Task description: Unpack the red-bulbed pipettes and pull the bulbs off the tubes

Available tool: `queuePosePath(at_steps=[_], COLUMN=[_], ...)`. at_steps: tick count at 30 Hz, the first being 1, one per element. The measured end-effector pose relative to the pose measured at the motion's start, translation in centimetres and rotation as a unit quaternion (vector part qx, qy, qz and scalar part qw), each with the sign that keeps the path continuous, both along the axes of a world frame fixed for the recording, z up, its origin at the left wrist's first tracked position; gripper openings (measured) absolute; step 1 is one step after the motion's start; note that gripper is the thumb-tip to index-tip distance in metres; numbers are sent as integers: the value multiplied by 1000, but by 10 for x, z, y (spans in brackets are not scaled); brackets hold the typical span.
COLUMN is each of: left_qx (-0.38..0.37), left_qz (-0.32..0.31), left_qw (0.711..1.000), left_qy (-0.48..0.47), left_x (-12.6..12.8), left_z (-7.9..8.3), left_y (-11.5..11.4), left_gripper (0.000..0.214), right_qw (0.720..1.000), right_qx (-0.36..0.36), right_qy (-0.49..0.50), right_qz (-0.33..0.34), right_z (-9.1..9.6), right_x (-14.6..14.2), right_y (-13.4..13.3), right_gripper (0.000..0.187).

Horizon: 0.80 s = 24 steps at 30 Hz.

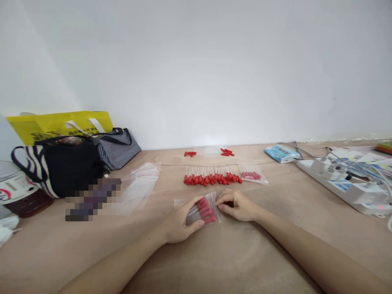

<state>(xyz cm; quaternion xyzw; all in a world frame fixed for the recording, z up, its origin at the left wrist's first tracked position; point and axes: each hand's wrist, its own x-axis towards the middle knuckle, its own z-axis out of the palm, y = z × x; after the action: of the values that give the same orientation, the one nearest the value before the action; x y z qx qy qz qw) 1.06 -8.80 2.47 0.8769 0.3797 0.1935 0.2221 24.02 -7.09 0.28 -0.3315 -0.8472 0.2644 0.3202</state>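
A clear zip bag [206, 209] with several red-tipped sticks inside lies tilted over the table in front of me. My left hand [182, 220] is wrapped round its left part, the thumb along the near side. At the bag's right edge, by the zip strip, the fingers of my right hand [237, 205] are pinched together on the plastic. Just beyond the hands is a row of loose red-tipped sticks [211, 177], red ends toward me. Right of that row a filled zip bag [252, 174] lies flat.
Flat empty zip bags [142, 183] lie to the left. Small red pieces [227, 152] and another clear bag [212, 151] sit near the wall. Bags [73, 163] and a large bottle [21, 192] stand far left. A blue packet [281, 154] and a power strip [339, 179] with cables occupy the right.
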Motion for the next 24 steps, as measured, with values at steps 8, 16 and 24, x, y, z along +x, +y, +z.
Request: queuePosePath(at_steps=[8,16,24], left_qx=[-29,-1,17], left_qz=[-10,-19,-37], left_qw=[999,999,998], left_qy=[-17,-30,-44], left_x=[1,2,2], left_z=[-5,-7,-8], left_y=[3,4,5], left_gripper=[52,45,45], right_qw=[994,985,973], right_qx=[-98,-169,-219], right_qy=[23,26,68], right_qz=[-42,-35,-26], right_z=[-4,2,-3], right_x=[-13,-16,-23], right_y=[1,-6,-4], right_gripper=[24,27,29])
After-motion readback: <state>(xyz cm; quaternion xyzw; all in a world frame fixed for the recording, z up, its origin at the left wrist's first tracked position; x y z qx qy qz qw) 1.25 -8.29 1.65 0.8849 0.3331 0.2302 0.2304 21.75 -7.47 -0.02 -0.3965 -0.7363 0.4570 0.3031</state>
